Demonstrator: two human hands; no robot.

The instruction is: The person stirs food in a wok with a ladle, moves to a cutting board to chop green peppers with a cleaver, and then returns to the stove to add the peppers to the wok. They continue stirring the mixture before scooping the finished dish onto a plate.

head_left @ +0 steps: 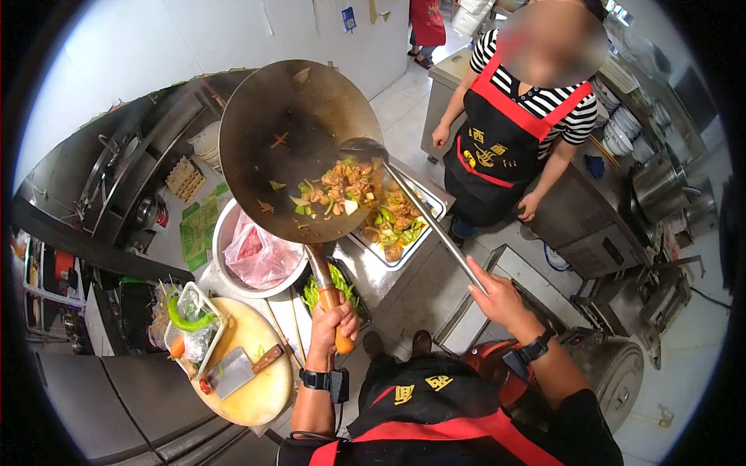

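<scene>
My left hand (334,318) is wrapped round the wooden handle of a wok (256,124), which is tilted over a white tray (437,208). Pieces of meat and green vegetable (342,186) lie at the wok's lower edge, and more of this food sits on the tray. My right hand (499,293) grips the end of a long metal ladle (435,225). The ladle's bowl rests at the wok's right rim, beside the food.
A bowl with bagged meat (252,248) and a crate of green peppers (342,281) stand below the wok. A cleaver (233,374) lies on a round board (260,330), beside a basket (203,353). A person in an apron (497,147) stands at the upper right.
</scene>
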